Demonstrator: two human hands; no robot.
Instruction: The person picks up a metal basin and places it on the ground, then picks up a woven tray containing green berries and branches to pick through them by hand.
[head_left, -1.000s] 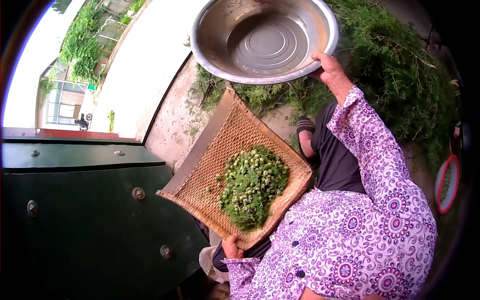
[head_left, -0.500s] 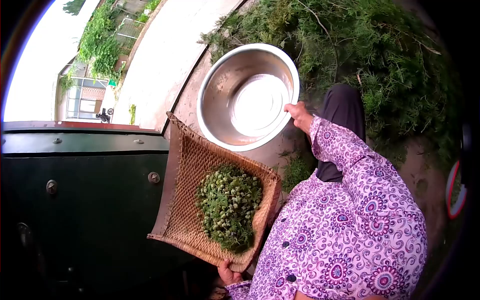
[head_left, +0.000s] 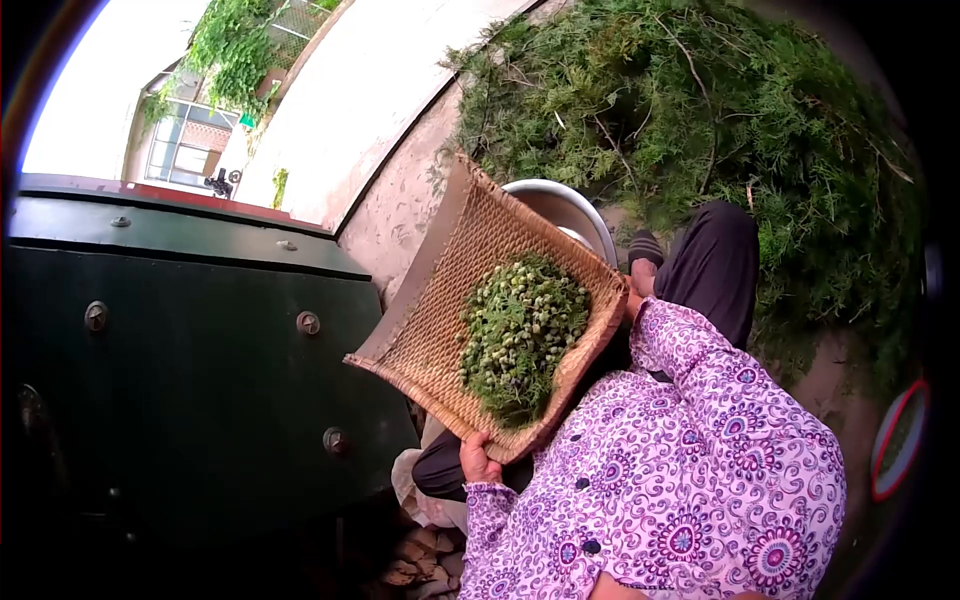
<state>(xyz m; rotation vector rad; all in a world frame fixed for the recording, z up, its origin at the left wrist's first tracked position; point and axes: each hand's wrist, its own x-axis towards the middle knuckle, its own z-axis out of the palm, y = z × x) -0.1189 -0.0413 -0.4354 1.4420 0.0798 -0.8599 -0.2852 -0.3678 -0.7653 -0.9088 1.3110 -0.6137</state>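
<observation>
A woven basket tray [head_left: 430,270] is tilted in front of my torso, with a heap of green cones and leafy sprigs [head_left: 520,330] on it. My left hand [head_left: 480,460] grips its lower rim, thumb on top. At the tray's right corner is my right hand [head_left: 634,298], its fingers mostly hidden behind the rim and wrapped round it. A metal basin [head_left: 580,212] shows partly behind the tray's upper right edge; the rest of it is hidden by the tray.
Cut evergreen branches [head_left: 680,110] cover the ground at the upper right. A dark green metal structure [head_left: 200,390] with bolts stands at left. Broken pieces [head_left: 425,560] lie at the bottom, near a pale cloth [head_left: 430,505]. A red-rimmed round object [head_left: 900,440] is at far right.
My right hand has let go of the basin's rim and taken the tray's right corner. The basin is lower, behind the tray. The tray has moved up and right in view with my left hand.
</observation>
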